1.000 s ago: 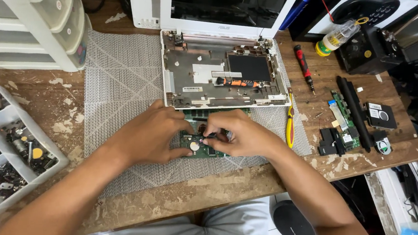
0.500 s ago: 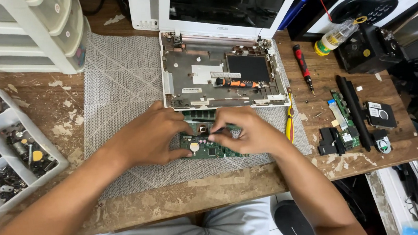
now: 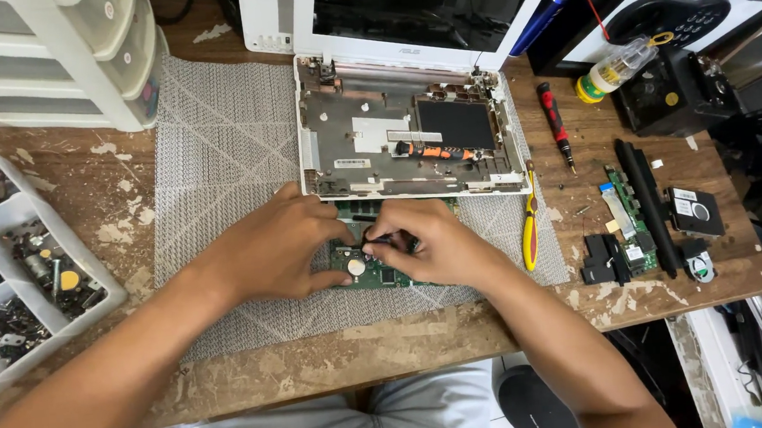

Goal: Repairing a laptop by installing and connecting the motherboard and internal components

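A green circuit board (image 3: 369, 269) with a round silver coin cell lies on the grey woven mat (image 3: 232, 162), just in front of an opened white laptop base (image 3: 406, 130). My left hand (image 3: 275, 245) rests on the board's left side and grips its edge with thumb and fingers. My right hand (image 3: 428, 242) covers the board's right side, its fingertips pinching a small dark part at the board's middle. Most of the board is hidden under both hands.
A clear parts tray (image 3: 13, 261) with several compartments of screws sits at left, white drawers (image 3: 70, 57) behind it. Right of the mat lie yellow-handled pliers (image 3: 529, 225), a red screwdriver (image 3: 555, 123), a black bar (image 3: 647, 193), small boards and black modules. A glue bottle (image 3: 614, 69) stands at the back.
Both hands stay on the board; the right hand's fingers have shifted slightly over the board's middle. Nothing else has moved.
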